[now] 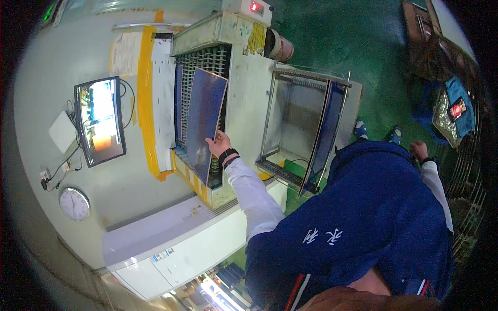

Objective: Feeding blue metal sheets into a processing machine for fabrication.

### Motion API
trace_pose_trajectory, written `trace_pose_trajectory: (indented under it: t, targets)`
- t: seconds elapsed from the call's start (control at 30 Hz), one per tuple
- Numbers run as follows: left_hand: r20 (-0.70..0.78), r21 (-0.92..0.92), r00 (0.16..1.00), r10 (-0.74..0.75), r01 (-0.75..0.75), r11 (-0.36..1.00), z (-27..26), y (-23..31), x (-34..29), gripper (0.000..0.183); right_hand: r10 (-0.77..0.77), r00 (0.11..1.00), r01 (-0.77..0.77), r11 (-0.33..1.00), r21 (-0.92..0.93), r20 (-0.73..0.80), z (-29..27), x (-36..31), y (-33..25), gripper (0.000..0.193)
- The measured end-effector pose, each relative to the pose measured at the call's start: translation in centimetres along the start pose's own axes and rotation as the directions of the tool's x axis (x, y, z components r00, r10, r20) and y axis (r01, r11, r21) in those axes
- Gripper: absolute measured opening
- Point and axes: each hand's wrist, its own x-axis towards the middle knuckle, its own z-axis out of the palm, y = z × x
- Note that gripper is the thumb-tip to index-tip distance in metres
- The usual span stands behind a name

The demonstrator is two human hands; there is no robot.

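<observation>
My left hand (220,144) grips the edge of a flat blue panel (205,111), thumb on its face and fingers around the edge. The panel stands tilted in front of the opening of a pale machine (243,57) lined with rows of small rollers (211,58). Another blue panel edge (179,98) shows inside the opening, partly hidden behind the held one. My right hand (419,151) hangs low beside my body, its fingers curled, with nothing visible in it. Between the machine and my body is a metal rack (275,103) holding a blue panel (328,129) on its near side.
A monitor (100,122) and a round clock (74,203) are at the left. A control box with a red display (254,7) sits on the machine, near a bucket (281,46). Blue and silver bags (449,111) lie at the right. A white cabinet (171,262) stands at lower left.
</observation>
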Motion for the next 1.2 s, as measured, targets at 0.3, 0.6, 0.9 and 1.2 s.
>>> trace_pose_trajectory:
  t: [0.3,0.6,0.9,1.2]
  targets:
    - [-0.119,0.12,0.992,-0.028,0.043,0.992,2.0,-2.4,4.1,0.039,0.064,0.98,-0.095,0.982,-0.163,-0.19,0.9,-5.5,-3.1,0.019]
    - [-0.056,0.538,0.987,-0.15,0.156,0.829,1.7,1.6,5.2,0.037,0.068,0.996,-0.071,0.996,-0.059,-0.055,2.8,-4.7,-5.6,0.018]
    - [0.484,0.694,0.797,0.361,-0.098,-0.713,0.6,1.0,5.6,0.056,0.145,0.982,-0.144,0.989,0.019,-0.123,1.6,-4.7,-1.5,0.016]
    - [0.337,0.57,0.906,0.257,0.021,-0.822,1.0,1.1,5.8,0.066,0.087,0.993,-0.086,0.996,0.018,-0.079,2.9,-5.1,-0.3,0.015]
